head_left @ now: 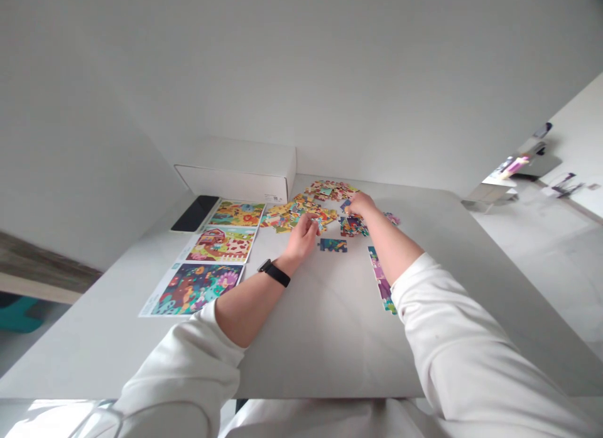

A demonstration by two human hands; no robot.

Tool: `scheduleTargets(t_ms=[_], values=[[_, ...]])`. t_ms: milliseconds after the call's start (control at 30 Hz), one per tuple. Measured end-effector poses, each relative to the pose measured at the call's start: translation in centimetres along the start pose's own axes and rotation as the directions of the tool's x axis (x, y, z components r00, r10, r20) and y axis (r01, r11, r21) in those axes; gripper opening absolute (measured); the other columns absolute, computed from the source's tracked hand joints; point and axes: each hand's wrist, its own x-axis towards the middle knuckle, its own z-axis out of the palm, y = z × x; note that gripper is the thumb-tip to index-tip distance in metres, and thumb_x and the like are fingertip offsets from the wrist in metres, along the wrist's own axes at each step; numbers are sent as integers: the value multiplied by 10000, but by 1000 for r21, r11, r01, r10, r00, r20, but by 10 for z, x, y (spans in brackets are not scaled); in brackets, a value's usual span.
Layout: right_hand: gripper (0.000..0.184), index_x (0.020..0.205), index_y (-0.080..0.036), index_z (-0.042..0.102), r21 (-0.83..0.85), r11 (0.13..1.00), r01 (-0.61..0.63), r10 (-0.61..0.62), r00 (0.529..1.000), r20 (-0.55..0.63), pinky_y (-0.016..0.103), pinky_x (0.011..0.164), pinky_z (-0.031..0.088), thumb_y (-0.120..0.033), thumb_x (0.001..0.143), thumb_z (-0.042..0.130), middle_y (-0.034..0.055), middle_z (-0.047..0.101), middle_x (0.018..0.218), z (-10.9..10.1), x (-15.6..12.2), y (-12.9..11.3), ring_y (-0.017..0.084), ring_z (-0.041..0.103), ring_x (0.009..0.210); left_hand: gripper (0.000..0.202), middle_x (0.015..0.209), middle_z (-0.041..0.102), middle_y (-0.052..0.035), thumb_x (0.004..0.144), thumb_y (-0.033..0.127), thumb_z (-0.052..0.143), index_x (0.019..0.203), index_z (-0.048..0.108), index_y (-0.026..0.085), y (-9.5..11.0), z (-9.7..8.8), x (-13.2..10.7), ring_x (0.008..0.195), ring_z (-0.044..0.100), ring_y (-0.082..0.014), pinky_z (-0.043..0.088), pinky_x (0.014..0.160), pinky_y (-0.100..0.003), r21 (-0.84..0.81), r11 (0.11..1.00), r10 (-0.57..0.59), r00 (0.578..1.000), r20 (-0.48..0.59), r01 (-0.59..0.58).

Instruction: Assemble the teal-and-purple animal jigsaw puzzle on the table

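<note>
My right hand [362, 203] is closed, its fingertips pinching a blue puzzle piece [345, 205] at the right side of the heaps. Just below it lies a pile of dark, multicoloured pieces [349, 226]. My left hand [304, 234], fingers curled together, rests beside the yellow puzzle pieces [282, 217]; whatever it may hold is hidden. Between the hands sits a short joined strip of dark blue pieces [333, 245]. Another joined strip, purple and pink [379, 274], runs along the inside of my right forearm, which partly covers it. Reddish pieces [330, 190] are heaped farther back.
Three printed picture sheets, a lion scene [237, 213], a barn scene [220, 244] and a dark animal scene [200, 290], lie in a column on the left of the table [320, 337]. A black phone [195, 213] and a white box [235, 174] are behind them, near the wall.
</note>
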Motion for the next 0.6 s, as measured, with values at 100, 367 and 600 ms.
scheduleTargets(t_ms=[100, 367, 600], values=[[108, 869, -210, 782, 193, 967, -168, 182, 981, -60, 327, 820, 571, -269, 788, 822, 64, 791, 894, -10, -9, 2, 235, 741, 880, 210, 771, 654, 21, 1036, 322, 552, 1213, 599, 218, -1, 0, 2, 725, 646, -165, 517, 738, -297, 8, 1000, 11, 1000, -19, -10], [479, 781, -225, 588, 780, 625, -31, -30, 997, 64, 268, 643, 463, -611, 726, 867, -34, 599, 692, -22, -94, 9, 132, 538, 626, 278, 881, 690, -13, 1007, 430, 664, 1180, 653, 212, 4, -3, 1, 763, 624, -162, 504, 728, -291, 53, 997, 62, 997, -38, -60], [524, 758, -218, 606, 753, 657, 26, -172, 978, 116, 272, 650, 374, -701, 722, 805, -54, 575, 658, 13, -149, -2, 132, 497, 633, 432, 992, 769, -71, 919, 565, 760, 1130, 712, 191, 10, 0, -7, 843, 676, -187, 529, 785, -317, 25, 997, 68, 969, 237, -76]])
